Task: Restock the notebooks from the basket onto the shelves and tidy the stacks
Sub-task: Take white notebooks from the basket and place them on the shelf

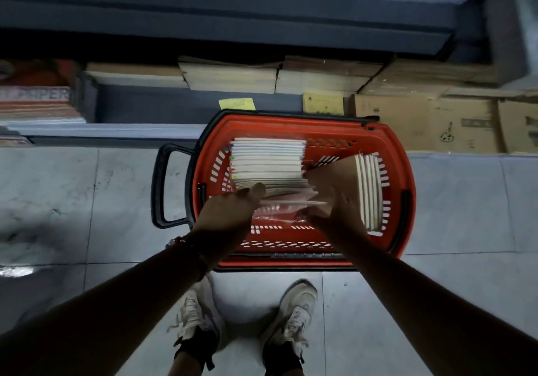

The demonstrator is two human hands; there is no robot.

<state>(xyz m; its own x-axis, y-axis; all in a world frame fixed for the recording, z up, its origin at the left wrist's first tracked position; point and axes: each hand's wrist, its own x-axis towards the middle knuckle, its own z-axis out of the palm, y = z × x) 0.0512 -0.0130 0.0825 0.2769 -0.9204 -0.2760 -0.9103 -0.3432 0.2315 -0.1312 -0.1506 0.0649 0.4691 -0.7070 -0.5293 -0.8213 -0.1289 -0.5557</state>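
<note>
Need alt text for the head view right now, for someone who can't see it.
Both hands, left hand and right hand, reach into a red basket on the floor, gripping notebooks packed on edge. A low shelf with paper stacks lies beyond.

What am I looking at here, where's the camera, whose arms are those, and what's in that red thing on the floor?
There is no machine here. One wide-angle camera sits on a person's head and looks down, so the two arms reaching in from the bottom are their own, with their shoes below. The red basket stands on the tiled floor in front of low shelves. Inside it, notebooks stand packed on edge, with a smaller bundle at the right. The left hand and right hand both reach into the basket at a plastic-wrapped pack; the picture is blurred, so I cannot tell how firmly the fingers hold it. Cardboard boxes sit to the right.
</note>
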